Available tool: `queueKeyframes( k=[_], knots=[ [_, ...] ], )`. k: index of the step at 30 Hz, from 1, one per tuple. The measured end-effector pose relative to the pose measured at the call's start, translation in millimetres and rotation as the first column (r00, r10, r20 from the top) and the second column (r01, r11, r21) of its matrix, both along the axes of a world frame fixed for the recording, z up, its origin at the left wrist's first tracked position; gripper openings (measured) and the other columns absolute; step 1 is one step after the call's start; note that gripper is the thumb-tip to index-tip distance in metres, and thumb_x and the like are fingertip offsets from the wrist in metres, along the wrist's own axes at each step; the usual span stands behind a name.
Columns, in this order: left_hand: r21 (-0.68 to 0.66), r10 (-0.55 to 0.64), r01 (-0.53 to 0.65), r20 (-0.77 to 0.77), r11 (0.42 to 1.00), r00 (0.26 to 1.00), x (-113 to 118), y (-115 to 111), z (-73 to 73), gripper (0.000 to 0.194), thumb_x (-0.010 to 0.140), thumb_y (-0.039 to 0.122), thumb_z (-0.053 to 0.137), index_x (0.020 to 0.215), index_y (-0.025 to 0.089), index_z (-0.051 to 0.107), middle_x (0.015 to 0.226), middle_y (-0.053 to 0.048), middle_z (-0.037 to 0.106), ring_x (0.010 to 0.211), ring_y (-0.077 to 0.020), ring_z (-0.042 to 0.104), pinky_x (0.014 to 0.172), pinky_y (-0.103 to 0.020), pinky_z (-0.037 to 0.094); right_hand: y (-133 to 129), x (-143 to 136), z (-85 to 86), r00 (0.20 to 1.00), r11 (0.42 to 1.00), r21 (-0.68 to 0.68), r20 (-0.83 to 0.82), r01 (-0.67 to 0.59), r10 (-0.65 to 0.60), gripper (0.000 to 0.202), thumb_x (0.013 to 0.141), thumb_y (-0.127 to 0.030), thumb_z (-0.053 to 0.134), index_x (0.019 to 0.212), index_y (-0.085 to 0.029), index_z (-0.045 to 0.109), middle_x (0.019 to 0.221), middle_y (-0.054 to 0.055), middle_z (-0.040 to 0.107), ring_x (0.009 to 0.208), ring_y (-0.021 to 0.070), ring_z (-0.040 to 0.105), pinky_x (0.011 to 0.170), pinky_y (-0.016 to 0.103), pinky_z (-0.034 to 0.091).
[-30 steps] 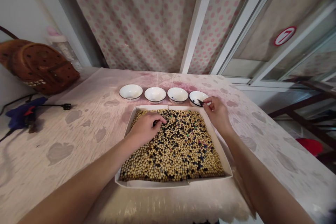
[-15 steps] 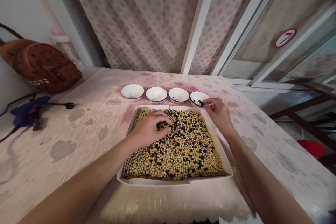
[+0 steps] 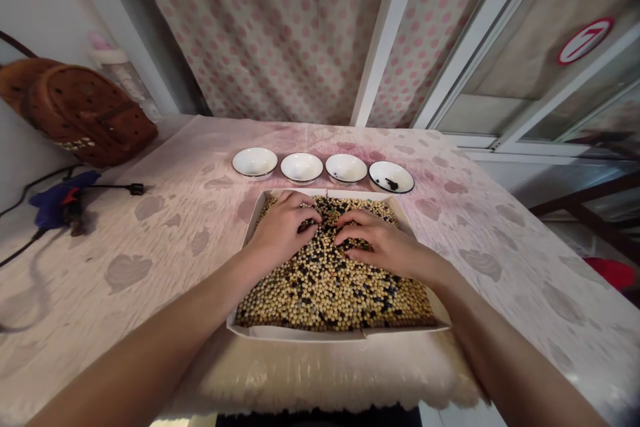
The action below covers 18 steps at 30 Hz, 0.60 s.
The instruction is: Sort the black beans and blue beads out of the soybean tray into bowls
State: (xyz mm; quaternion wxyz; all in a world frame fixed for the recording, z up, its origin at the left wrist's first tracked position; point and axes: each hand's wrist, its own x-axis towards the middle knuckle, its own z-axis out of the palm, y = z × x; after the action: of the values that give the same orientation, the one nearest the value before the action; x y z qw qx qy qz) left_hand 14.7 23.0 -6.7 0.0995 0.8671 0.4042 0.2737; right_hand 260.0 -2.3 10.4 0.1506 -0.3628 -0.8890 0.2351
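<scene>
Head view: the near edge of the tablecloth (image 3: 325, 397) was seen below the shallow white box (image 3: 310, 333), in which pale round beads (image 3: 327, 290), mixed with dark ones, were held. The left hand (image 3: 283, 227) was placed over the far left part of the box, the right hand (image 3: 383, 243) over the far right. On both, the fingers were curled and spread, with the thumbs apart; fingertips were set at the beads, and nothing could be made out as pinched.

Just beyond, four bowls were lined up: the leftmost bowl (image 3: 255, 161), the second bowl (image 3: 301, 167), the third bowl (image 3: 346, 168) and the rightmost bowl (image 3: 387, 169), in which dark pieces (image 3: 393, 184) were gathered.

Beads could be spilled over the low walls by too broad a sweep; a bowl could be tipped if its rim were caught by the knuckles. Movement was bounded by the box walls, and only a narrow strip was offered before the bowls. More room was given on the cloth to either side, though at far left it was limited by a blue tool (image 3: 55, 203) and a brown bag (image 3: 95, 113).
</scene>
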Motion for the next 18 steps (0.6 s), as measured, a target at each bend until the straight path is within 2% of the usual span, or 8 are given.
queueKeyframes(
  k=[4, 9, 18],
  knots=[
    [-0.02, -0.013, 0.014, 0.023, 1.0, 1.0, 1.0, 0.8, -1.0, 0.015, 0.087, 0.016, 0.063, 0.095, 0.023, 0.074, 0.111, -0.006, 0.063, 0.111, -0.0239, 0.054, 0.099, -0.042, 0.046, 6.1, 8.9, -4.5, 0.998, 0.996, 0.068, 0.0, 0.058, -0.059, 0.018, 0.091, -0.017, 0.059, 0.103, -0.025, 0.068, 0.12, 0.006, 0.056, 0.116, 0.0215, 0.052, 0.102, 0.04, 0.041],
    [-0.033, -0.017, 0.018, 0.035, 0.999, 0.999, 1.6, 1.1, -2.0, 0.015, 0.086, 0.016, 0.063, 0.093, 0.024, 0.073, 0.109, -0.005, 0.065, 0.108, -0.0234, 0.056, 0.098, -0.042, 0.048, 9.7, 16.0, -4.6, 0.993, 0.985, 0.131, -0.022, 0.116, -0.114, 0.018, 0.091, -0.017, 0.055, 0.102, -0.025, 0.067, 0.111, 0.006, 0.059, 0.11, 0.0218, 0.053, 0.098, 0.041, 0.042],
    [-0.031, -0.014, 0.016, 0.063, 0.999, 0.998, 2.6, 0.2, -1.8, 0.013, 0.085, 0.015, 0.064, 0.091, 0.023, 0.073, 0.106, -0.004, 0.066, 0.107, -0.0222, 0.057, 0.098, -0.041, 0.047, 2.9, -1.3, -4.7, 0.999, 0.996, 0.078, 0.019, 0.04, -0.042, 0.018, 0.091, -0.02, 0.058, 0.104, -0.026, 0.068, 0.105, 0.005, 0.059, 0.104, 0.0211, 0.054, 0.093, 0.038, 0.042]
  ],
)
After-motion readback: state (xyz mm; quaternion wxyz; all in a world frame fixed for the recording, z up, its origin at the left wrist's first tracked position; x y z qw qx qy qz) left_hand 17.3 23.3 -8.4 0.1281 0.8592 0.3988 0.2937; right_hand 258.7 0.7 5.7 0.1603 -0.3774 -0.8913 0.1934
